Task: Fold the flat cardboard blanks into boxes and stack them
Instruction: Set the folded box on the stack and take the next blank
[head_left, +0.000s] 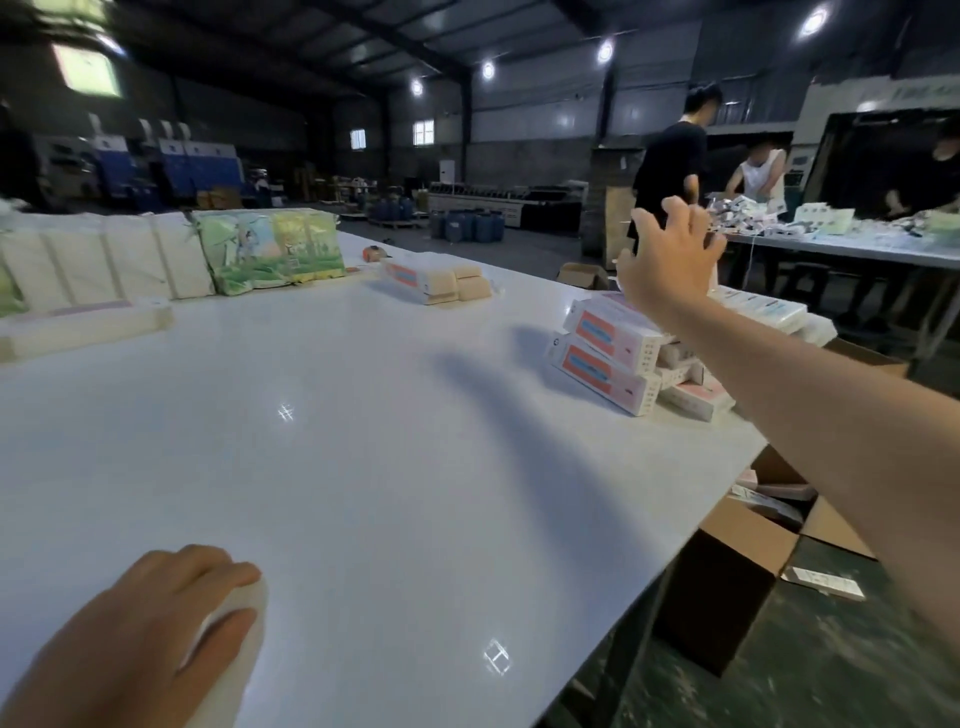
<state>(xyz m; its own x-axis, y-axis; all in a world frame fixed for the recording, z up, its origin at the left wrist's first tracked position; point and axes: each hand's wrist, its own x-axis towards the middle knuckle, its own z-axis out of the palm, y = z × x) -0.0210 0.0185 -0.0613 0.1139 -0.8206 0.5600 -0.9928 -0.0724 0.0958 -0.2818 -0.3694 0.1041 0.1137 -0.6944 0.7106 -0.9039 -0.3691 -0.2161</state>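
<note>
My fingers (691, 218) were spread, holding nothing, right hand (667, 260) above the folded boxes (605, 358); left hand (156, 618) lay flat on the table (363, 441); light, crushable card, best taken by the edges.

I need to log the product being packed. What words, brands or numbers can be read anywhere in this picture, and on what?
No text can be read.
Pink and white boxes stacked on the white table: printed panels, too blurred.
Far stack of boxes: print too small.
Illustrated green packs: picture only, any lettering blurred.
Flat sheet on the floor: marks too small.
Right hand reaches over the boxes; left hand rests on the table.
</note>
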